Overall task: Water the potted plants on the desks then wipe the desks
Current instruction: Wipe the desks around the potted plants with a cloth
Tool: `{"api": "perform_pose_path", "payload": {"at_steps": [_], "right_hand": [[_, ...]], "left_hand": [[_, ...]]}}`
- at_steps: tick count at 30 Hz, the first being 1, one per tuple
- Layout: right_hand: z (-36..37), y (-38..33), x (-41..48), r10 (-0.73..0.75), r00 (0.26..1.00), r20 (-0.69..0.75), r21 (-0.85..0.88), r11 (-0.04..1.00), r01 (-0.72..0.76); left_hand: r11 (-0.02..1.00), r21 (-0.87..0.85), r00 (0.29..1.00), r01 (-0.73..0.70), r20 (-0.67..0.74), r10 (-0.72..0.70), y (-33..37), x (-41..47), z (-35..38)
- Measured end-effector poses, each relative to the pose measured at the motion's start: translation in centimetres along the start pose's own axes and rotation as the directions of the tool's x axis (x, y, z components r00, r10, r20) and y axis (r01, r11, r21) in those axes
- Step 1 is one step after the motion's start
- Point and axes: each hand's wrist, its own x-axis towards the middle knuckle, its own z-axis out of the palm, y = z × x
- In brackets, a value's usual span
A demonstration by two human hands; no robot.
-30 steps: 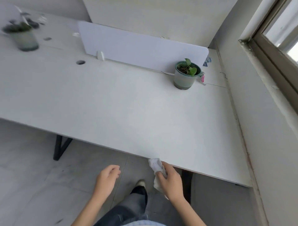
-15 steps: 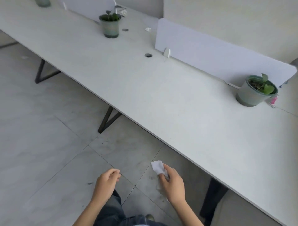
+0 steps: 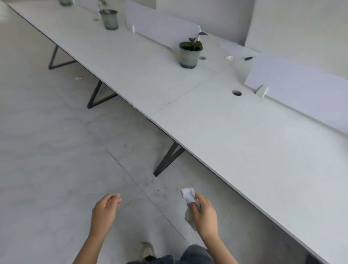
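A long row of white desks [image 3: 235, 132] runs from the far left to the near right. A green potted plant [image 3: 190, 51] stands on the middle desk, another [image 3: 109, 18] farther back, and a third pot [image 3: 65, 2] is cut off at the top edge. My right hand [image 3: 204, 214] grips a crumpled white tissue [image 3: 188, 195] over the floor, in front of the desk edge. My left hand [image 3: 105, 209] hangs beside it with loosely curled fingers, holding nothing.
White divider panels [image 3: 301, 90] stand along the back of the desks. A cable hole [image 3: 236, 92] and a dark pen [image 3: 248, 58] are on the desktop. Black angled legs [image 3: 167, 160] hold up the desks. Grey tiled floor [image 3: 56, 150] spreads to the left.
The view has swung left along the row of desks, so the pot by the window has left the frame and farther pots show. Both hands stay low; the right one keeps the tissue.
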Motion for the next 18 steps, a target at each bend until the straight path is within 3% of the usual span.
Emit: {"api": "perform_pose_path", "payload": {"at_steps": [4,8,11,14,18], "right_hand": [[2.5,-3.3,2.6,-0.04,0.999,0.021,-0.019,0.999,0.04],[3.9,-6.5,7.8,-0.035,0.999,-0.008,-0.066,0.997,0.035],[5.1,-10.6,13.4,-0.105,0.994,-0.009,-0.028,0.994,0.105],[5.5,-15.3,19.3,-0.188,0.982,0.014,0.048,0.981,0.187],[5.2,-19.7,26.4,-0.24,0.968,-0.066,0.097,0.964,0.246]], "left_hand": [[0.995,-0.013,0.994,0.097,-0.051,-0.097,0.2,4.8,-2.1],[0.993,0.016,0.991,0.115,0.072,-0.116,1.5,8.6,0.1],[0.988,0.131,0.978,0.085,0.179,-0.107,3.0,12.9,1.8],[0.988,0.135,0.99,0.078,0.107,-0.092,6.2,18.7,1.4],[0.998,0.034,0.998,0.055,-0.004,-0.055,11.2,26.0,1.4]]}}
